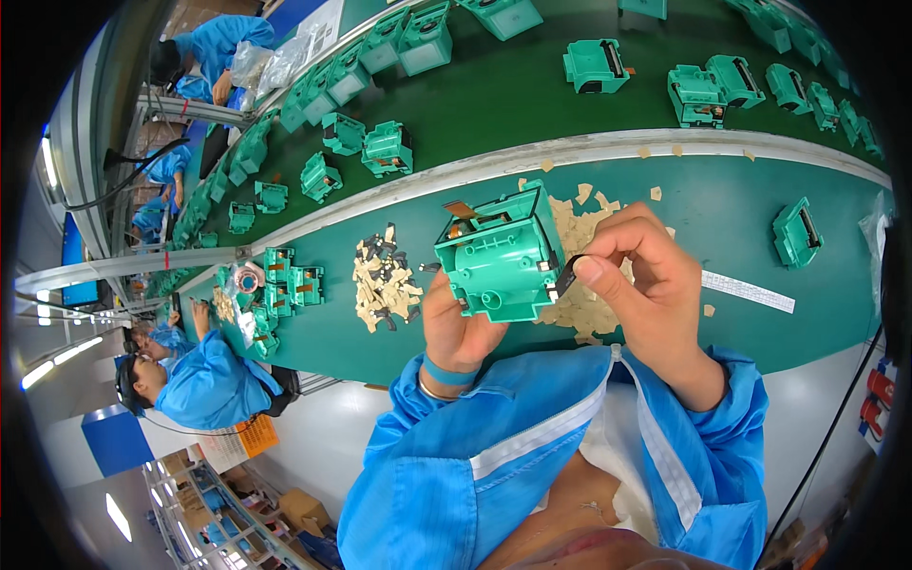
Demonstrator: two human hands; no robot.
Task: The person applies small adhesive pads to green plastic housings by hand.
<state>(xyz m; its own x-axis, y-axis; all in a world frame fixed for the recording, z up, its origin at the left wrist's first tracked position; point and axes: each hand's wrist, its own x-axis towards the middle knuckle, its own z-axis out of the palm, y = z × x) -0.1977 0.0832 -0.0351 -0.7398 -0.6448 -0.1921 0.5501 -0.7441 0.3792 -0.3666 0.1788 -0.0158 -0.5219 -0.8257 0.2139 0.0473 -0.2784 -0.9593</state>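
My left hand [458,328] grips a green plastic housing [499,256] from below and holds it up over the green workbench [722,204]. My right hand [644,275] pinches a small black strip [565,275] between thumb and forefinger and presses it against the housing's right side. A brown tab sticks out of the housing's top left corner. Both my sleeves are blue.
A pile of tan backing scraps and small black pieces [385,280] lies left of the housing, more tan scraps [584,223] behind it. A green conveyor belt [513,95] carries several green housings. One housing [796,233] lies at right. Other workers in blue sit at left.
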